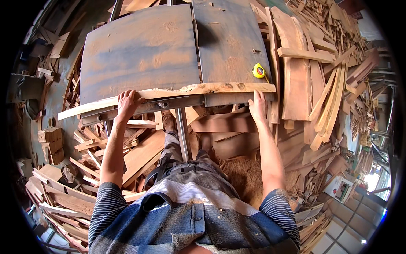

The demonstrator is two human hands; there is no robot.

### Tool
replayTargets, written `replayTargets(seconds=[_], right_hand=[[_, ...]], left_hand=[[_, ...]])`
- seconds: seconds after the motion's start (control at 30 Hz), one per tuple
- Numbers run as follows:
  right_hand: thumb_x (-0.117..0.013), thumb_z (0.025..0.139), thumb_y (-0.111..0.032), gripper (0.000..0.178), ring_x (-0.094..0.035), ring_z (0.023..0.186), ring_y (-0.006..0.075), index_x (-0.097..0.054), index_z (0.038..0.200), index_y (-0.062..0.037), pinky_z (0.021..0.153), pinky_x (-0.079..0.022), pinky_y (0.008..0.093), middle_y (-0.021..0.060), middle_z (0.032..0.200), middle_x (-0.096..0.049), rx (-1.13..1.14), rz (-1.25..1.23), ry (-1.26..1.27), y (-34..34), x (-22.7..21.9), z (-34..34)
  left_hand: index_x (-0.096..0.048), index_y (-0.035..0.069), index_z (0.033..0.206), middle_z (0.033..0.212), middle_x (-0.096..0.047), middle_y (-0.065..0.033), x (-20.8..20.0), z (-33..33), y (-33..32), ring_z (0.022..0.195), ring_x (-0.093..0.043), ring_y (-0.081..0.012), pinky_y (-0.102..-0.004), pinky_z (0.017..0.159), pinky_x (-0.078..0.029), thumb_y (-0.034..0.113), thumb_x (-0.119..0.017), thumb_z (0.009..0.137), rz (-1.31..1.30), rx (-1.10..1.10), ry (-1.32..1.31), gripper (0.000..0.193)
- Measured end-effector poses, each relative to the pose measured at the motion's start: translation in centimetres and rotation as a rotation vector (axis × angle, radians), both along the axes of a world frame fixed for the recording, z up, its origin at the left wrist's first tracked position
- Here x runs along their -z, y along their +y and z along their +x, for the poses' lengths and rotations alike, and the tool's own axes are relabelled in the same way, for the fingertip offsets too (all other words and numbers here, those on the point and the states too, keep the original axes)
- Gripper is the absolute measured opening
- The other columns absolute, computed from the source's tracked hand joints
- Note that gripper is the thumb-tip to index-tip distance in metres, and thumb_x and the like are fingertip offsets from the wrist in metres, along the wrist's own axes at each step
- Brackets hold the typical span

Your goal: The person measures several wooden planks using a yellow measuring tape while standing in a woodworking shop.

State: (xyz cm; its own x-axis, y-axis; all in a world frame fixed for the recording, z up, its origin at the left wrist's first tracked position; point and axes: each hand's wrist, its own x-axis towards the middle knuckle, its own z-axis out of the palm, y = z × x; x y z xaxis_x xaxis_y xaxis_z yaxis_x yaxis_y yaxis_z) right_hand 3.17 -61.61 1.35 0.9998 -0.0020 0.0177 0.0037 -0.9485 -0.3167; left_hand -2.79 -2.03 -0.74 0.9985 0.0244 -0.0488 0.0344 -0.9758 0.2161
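A long, pale wooden strip [203,88] with a rough, wavy far edge lies along the near edge of a sawdust-covered metal machine table [139,55]. Its left end sticks out past the table. My left hand [128,105] grips the strip left of its middle, fingers curled over the top. Close to the strip's right end, my right hand [258,106] holds its near edge with bent fingers; the thumb side is partly hidden. A yellow tape measure [258,71] rests on the table just beyond my right hand.
Wide wooden boards [296,67] are stacked against the table's right side, with loose strips [332,110] leaning over them. Offcuts [144,156] pile up under the table around my legs. A metal leg [182,133] stands between my feet. Small stacked blocks [51,142] sit at left.
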Motion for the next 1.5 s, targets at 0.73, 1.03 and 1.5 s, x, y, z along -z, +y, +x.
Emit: replayTargets(seconds=[0.73, 1.03, 1.5], right_hand=[[-0.059, 0.089, -0.005, 0.030, -0.059, 0.106, 0.0292, -0.062, 0.120, -0.0027, 0.089, -0.049, 0.0426, 0.0122, 0.106, -0.060, -0.654, -0.484, -0.093, 1.1, -1.9, 3.4], [-0.061, 0.089, -0.002, 0.026, -0.059, 0.119, 0.0333, -0.055, 0.114, -0.0003, 0.104, -0.047, 0.0486, 0.0160, 0.124, -0.061, -0.579, -0.334, -0.373, 0.0, -5.0, -1.1], [-0.069, 0.070, 0.008, 0.058, -0.061, 0.120, 0.0310, -0.068, 0.126, -0.0074, 0.107, -0.047, 0.0462, 0.0099, 0.126, -0.065, -0.516, -0.350, -0.550, -1.0, -14.6, -2.4]], left_hand=[[-0.062, 0.002, 0.133, 0.133, -0.064, -0.0184, -3.9, -4.0, -1.4, 0.129, -0.054, -0.0385, -0.0505, 0.110, -0.042, 0.044, -0.077, 0.089, -0.049, 0.149, 0.335, 0.062], [-0.066, 0.003, 0.124, 0.113, -0.068, -0.0156, -7.2, -2.3, -1.6, 0.112, -0.063, -0.0363, -0.0461, 0.096, -0.052, 0.036, -0.084, 0.082, -0.056, 0.353, 0.381, 0.056], [-0.058, 0.002, 0.104, 0.131, -0.065, -0.0166, -5.4, -8.1, -4.3, 0.114, -0.064, -0.0357, -0.0483, 0.100, -0.050, -0.003, -0.070, 0.075, -0.105, 0.303, -0.405, 0.032]])
